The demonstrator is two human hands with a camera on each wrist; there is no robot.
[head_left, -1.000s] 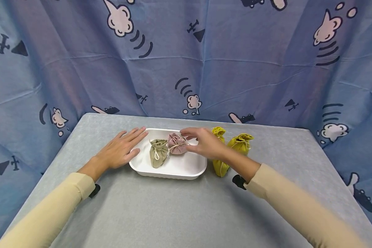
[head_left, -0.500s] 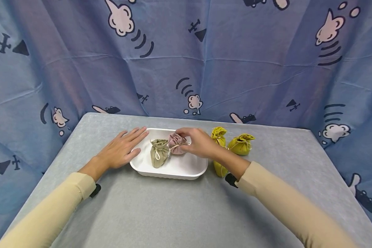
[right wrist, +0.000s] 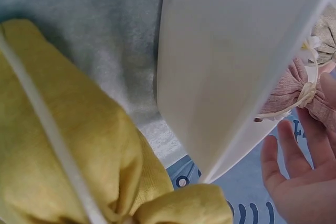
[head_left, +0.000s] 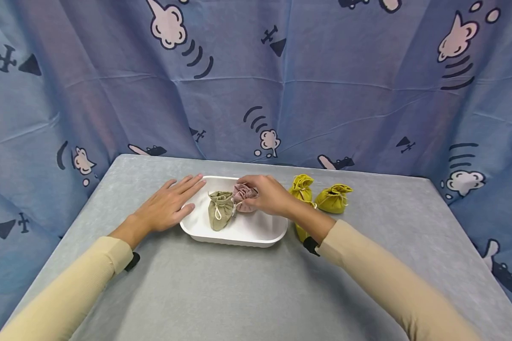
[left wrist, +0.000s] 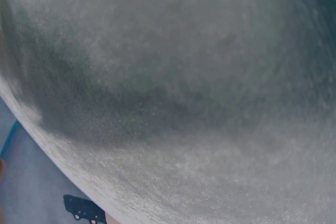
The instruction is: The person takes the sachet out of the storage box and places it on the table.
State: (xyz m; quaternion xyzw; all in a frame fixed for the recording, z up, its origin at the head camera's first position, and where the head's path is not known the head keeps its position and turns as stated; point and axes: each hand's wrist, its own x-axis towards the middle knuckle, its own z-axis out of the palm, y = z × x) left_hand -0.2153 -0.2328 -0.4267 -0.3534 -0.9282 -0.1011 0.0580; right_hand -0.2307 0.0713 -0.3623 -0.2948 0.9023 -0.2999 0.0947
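Head view: the right hand (head_left: 268, 195) lay over the far right part of the white tray (head_left: 239, 232), fingers curled round the top of the pink pouch (head_left: 244, 198), which sat inside the tray against its far wall. A second earlier the same hand was spread beside the pouch with the thumb raised; half a second earlier the fingers had begun to fold over it. The pouch had not left its place. The olive pouch (head_left: 219, 210) stood just left of it, touching, unchanged. The left hand (head_left: 167, 206) rested flat on the grey table (head_left: 222, 289) with straight fingers, fingertips on the tray's left rim, as in both earlier frames. Three yellow pouches (head_left: 333, 198) stood right of the tray near the table's far edge, one mostly hidden behind the right forearm.

Left wrist view: only the grey table surface (left wrist: 178, 77), blurred, and a strip of blue cloth (left wrist: 37, 192) at the lower left. The hand was not shown.

Right wrist view: a yellow pouch (right wrist: 68, 140) filled the left; the tray's outer wall (right wrist: 226, 61) rose beside it. The pink pouch (right wrist: 294, 90) with its cream tie showed past the rim, the left hand's fingers (right wrist: 291, 156) below it.
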